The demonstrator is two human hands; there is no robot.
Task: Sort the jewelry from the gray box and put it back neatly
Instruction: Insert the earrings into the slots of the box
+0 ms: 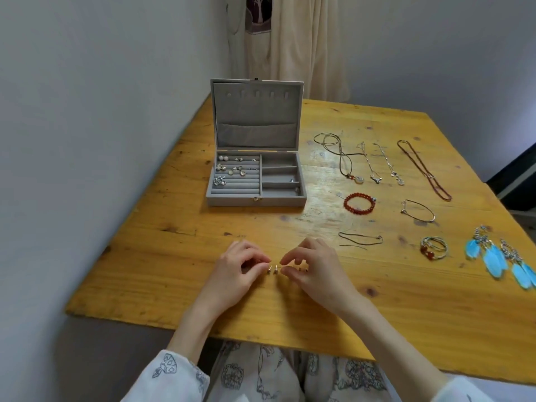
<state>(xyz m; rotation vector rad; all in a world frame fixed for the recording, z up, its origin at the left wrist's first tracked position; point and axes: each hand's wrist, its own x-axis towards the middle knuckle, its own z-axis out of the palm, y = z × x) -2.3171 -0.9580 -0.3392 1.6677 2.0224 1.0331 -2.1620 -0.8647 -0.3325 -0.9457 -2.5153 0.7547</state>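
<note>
The gray box (255,181) stands open on the wooden table (179,285), toward its far left, lid upright. Its left section of ring rolls carries several pairs of earrings (229,168); the right-hand compartments hold a few small silver pieces, too small to identify.

Both hands work at the near edge of the table, in front of the box. The left hand (240,268) has its fingers curled, thumb and forefinger pinching a small stud earring (67,270). The right hand (313,268) is likewise curled, its fingertips closed on a second small stud (72,269), with what appears to be a gold-coloured backing (303,269) beside its thumb. The two grips are nearly touching.

To the right of the box, laid out apart from one another: four necklaces (348,158), a red bead bracelet (359,203), a thin silver bangle (419,210), a dark cord (359,238), a coiled bracelet with red stones (433,248), and blue feather earrings (499,256) nearest the right edge.
</note>
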